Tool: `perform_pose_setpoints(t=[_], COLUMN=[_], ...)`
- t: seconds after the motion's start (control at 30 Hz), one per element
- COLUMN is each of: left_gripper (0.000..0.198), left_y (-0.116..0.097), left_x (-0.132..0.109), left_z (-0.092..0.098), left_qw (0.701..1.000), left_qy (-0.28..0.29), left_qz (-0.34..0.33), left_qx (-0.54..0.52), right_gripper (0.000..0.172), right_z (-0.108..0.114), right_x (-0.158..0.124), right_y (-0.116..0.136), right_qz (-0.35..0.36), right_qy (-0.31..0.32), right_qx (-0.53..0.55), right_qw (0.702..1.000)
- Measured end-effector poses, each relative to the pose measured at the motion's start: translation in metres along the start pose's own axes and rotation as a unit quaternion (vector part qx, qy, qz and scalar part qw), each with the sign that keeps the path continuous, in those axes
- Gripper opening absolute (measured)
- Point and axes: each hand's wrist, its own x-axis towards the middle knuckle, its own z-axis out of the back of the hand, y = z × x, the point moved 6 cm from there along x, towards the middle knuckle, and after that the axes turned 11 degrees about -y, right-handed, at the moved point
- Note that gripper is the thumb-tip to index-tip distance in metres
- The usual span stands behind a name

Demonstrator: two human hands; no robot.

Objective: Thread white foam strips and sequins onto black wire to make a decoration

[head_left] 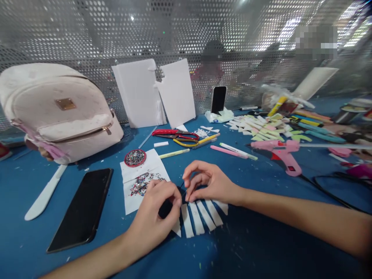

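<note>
My left hand (157, 217) is curled, fingers pinched around a small dark object I cannot make out, just above a fan of white foam strips (202, 217) on the blue table. My right hand (207, 182) is bent in a pinch at the top of the same strips, fingertips almost touching the left hand's. Just to the left lies a white sheet (139, 184) with a pile of coloured glitter bits, and a round red-rimmed lid (135, 157) of glitter sits on it.
A black phone (83, 207) and a white foam knife shape (43, 195) lie left. A white backpack (61, 110) stands far left. Scissors (176, 135), pens (229, 151), a pink glue gun (280, 153) with cable, foam boards (157, 91), a propped phone (218, 99), coloured foam pieces (267, 130).
</note>
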Motion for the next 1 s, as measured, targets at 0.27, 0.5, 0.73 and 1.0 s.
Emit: perform_pose_setpoints(t=[0.27, 0.5, 0.73, 1.0], left_gripper=[0.020, 0.020, 0.019, 0.019], left_y=[-0.004, -0.004, -0.004, -0.004], left_x=[-0.001, -0.002, -0.001, -0.001], left_z=[-0.004, -0.004, -0.006, -0.005], left_qw=[0.998, 0.998, 0.998, 0.998], left_qy=[0.043, 0.050, 0.057, 0.054], left_qz=[-0.012, -0.013, -0.014, -0.012], left_qx=[-0.035, -0.037, -0.036, -0.024], right_gripper=[0.043, 0.042, 0.040, 0.040], right_z=[0.004, 0.009, 0.008, 0.009], right_x=[0.000, 0.003, 0.003, 0.003], right_y=[-0.003, -0.003, 0.000, -0.002], right_qz=[-0.020, -0.017, -0.016, -0.024], right_qy=[-0.030, -0.047, -0.053, -0.062], right_qx=[0.049, 0.073, 0.067, 0.044], right_qw=[0.998, 0.996, 0.996, 0.997])
